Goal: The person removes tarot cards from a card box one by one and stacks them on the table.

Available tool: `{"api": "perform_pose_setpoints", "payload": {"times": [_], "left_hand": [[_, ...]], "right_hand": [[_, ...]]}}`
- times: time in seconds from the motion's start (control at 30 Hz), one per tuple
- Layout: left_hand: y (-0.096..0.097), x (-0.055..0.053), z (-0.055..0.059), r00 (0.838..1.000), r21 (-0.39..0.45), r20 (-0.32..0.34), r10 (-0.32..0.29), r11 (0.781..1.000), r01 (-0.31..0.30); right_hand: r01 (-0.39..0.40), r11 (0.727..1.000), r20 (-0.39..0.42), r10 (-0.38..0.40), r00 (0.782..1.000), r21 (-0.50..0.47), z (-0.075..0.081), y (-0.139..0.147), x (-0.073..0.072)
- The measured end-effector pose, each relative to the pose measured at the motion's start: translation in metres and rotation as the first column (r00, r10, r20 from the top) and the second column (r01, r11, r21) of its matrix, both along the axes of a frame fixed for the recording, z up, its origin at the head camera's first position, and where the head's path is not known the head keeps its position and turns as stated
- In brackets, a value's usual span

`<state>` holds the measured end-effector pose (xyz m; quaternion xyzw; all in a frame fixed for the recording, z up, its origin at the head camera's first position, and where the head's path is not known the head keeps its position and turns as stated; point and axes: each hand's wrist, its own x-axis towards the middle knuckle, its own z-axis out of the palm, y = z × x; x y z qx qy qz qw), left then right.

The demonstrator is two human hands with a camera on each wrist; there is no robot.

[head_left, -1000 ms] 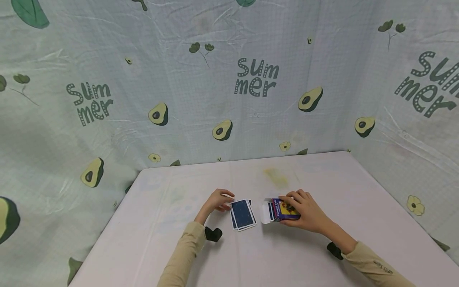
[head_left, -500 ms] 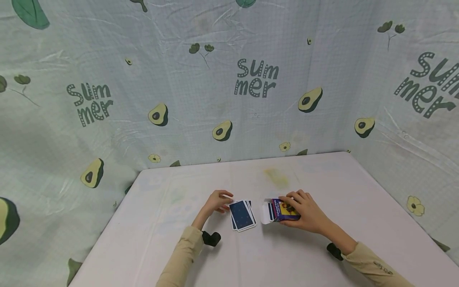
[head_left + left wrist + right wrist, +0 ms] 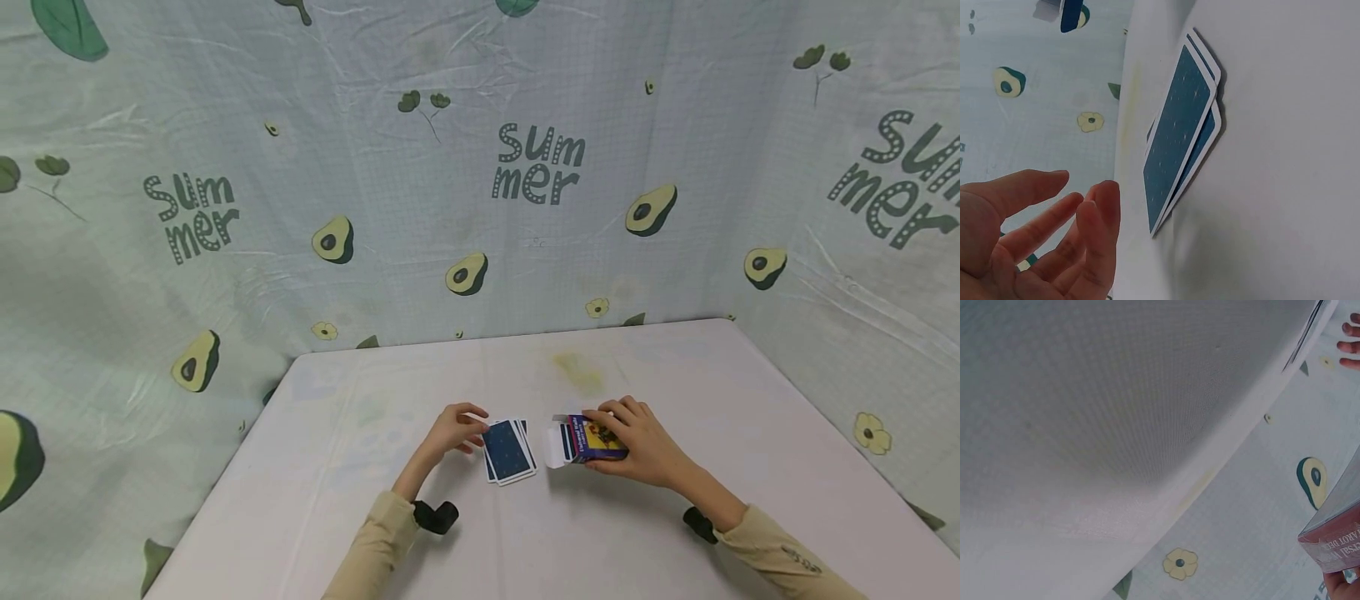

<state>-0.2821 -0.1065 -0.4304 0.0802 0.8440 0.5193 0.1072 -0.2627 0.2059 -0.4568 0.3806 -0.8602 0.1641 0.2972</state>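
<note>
A narrow lane of tablecloth [image 3: 538, 442] parts the blue-backed cards [image 3: 508, 452] from the tarot deck box [image 3: 598, 445] — tightened by its open flap [image 3: 555, 447]. The left hand [image 3: 456, 427] crowds the cards' left side; the right hand [image 3: 647, 447] blocks the box's right. Behind them, broad room reaches the printed backdrop [image 3: 540, 275].

Beige sleeves [image 3: 372, 546] end beside black wrist-worn cameras [image 3: 437, 518]

- On the wall cloth [image 3: 420, 192], at ten o'clock from the card box [image 3: 1335, 542], I read "summer", split as "sum" over "mer".
- At twelve o'clock, the same word again.
- At two o'clock, once more, its end cut off.
- On the card box's reddish side, fragments: "ersal" and "AROT DEC"; its other print is too small.
</note>
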Motion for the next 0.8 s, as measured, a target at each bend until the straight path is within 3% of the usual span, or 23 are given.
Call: {"api": "perform_pose_setpoints", "payload": {"times": [0.1, 0.23, 0.57, 0.8], "left_hand": [[0.002, 0.003, 0.001, 1.0, 0.019, -0.012, -0.024, 1.0, 0.024], [0.002, -0.002, -0.009, 0.999, 0.038, -0.03, -0.037, 0.999, 0.039], [0.009, 0.011, -0.002, 0.993, 0.083, -0.06, -0.101, 0.991, 0.106], [0.021, 0.035, 0.019, 0.99, 0.096, -0.07, -0.125, 0.987, 0.132]], "right_hand": [[-0.001, 1.0, 0.0, 0.001, 1.0, 0.0, 0.0, 0.0, -0.001], [0.001, 1.0, 0.002, -0.001, 1.0, 0.004, -0.001, 0.0, -0.002], [0.015, 1.0, 0.022, -0.015, 1.0, 0.013, -0.001, -0.001, -0.003], [0.013, 1.0, 0.019, -0.013, 1.0, 0.011, -0.001, -0.002, -0.002]]}}
